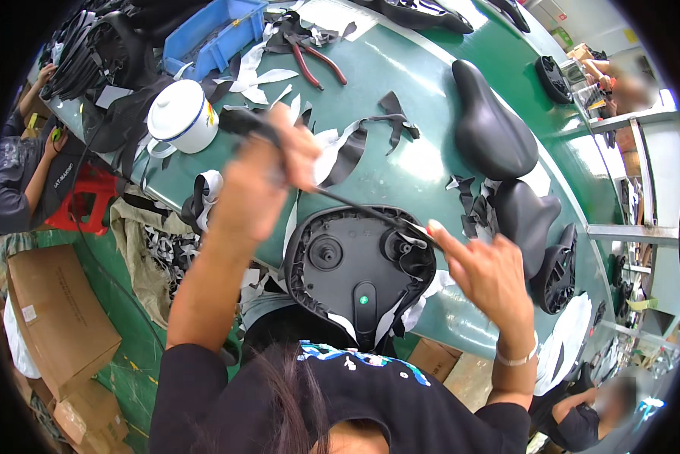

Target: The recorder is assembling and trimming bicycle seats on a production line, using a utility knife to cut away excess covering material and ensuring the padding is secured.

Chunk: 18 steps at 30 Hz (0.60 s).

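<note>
An upturned black bicycle saddle (pixel 334 286) rests at the table's near edge in front of me, its plastic base facing up and dark and white cover edging around its rim. My left hand (pixel 260 178), smeared by motion, is raised above the saddle's far left side, closed round a black thing. From it a long, thin black strip (pixel 355 206) stretches across the saddle's far rim to the right. At that rim's right side is my right hand (pixel 487 276), index finger reaching to the strip's end beside a small red spot. What its fingertips pinch is hidden.
Finished black saddles (pixel 495 125) lie on the green table (pixel 400 68) to the right. A white enamel mug (pixel 180 117), red-handled pincers (pixel 310 64), a blue bin (pixel 211 38) and fabric scraps lie farther off. Cardboard boxes (pixel 60 318) stand left; other people sit around.
</note>
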Motion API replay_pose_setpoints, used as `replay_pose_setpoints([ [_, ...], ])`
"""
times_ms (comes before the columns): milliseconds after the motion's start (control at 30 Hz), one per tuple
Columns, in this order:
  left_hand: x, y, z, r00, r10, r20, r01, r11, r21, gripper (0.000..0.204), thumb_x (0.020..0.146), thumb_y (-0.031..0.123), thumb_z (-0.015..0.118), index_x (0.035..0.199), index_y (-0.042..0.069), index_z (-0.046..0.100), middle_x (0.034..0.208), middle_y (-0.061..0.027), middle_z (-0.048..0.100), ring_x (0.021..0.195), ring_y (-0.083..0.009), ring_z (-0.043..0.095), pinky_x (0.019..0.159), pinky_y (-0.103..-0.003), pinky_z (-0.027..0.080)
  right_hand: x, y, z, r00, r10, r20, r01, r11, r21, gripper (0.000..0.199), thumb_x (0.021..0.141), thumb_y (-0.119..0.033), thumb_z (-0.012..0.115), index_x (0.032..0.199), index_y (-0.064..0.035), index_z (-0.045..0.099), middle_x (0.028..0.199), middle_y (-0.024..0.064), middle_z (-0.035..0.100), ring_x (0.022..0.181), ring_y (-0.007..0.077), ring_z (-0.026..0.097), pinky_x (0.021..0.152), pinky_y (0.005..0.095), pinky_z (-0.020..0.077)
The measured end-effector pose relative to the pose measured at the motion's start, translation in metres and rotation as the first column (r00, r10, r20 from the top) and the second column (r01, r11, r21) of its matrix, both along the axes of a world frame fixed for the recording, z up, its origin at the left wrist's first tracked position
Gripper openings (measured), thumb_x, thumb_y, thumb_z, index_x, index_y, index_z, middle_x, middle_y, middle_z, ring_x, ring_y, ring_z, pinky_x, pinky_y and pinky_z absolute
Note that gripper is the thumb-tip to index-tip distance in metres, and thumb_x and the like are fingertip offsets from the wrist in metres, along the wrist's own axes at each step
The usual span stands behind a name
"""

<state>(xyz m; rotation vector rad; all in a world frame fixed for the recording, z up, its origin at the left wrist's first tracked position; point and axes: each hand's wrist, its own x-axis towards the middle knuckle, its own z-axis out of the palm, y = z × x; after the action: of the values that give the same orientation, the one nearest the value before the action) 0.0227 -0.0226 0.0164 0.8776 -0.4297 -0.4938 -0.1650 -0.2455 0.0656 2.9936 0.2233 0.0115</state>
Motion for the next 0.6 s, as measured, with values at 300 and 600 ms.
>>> replay_pose_setpoints([
  [300, 0.007, -0.028, 0.016, 0.17, -0.78, 0.602, -0.357, 0.521, 0.775, 0.035, 0.076, 0.035, 0.073, 0.081, 0.002, 0.063, 0.089, -0.0099, 0.058, 0.097, -0.0263, 0.051, 0.081, -0.035, 0.043, -0.05, 0.014, -0.006, 0.962, -0.264, -0.067, 0.272, 0.949, 0.158, 0.051, 0.075, -0.012, 0.065, 0.125, -0.0199, 0.058, 0.051, 0.0023, 0.045, 0.041, 0.0203, 0.039, 0.046, 0.0325, 0.0326],
  [600, -0.017, -0.083, 0.027, 0.936, -0.334, -0.114, 0.342, 0.937, 0.068, 0.038, 0.098, 0.029, 0.045, 0.066, 0.009, 0.043, 0.057, 0.0021, 0.038, 0.051, -0.0091, 0.036, 0.052, -0.022, 0.031, -0.108, 0.043, -0.029, 0.899, -0.402, -0.171, 0.435, 0.862, 0.259, 0.047, 0.083, -0.012, 0.063, 0.129, -0.0107, 0.053, 0.06, 0.0067, 0.056, 0.048, 0.0214, 0.054, 0.048, 0.0331, 0.0408],
])
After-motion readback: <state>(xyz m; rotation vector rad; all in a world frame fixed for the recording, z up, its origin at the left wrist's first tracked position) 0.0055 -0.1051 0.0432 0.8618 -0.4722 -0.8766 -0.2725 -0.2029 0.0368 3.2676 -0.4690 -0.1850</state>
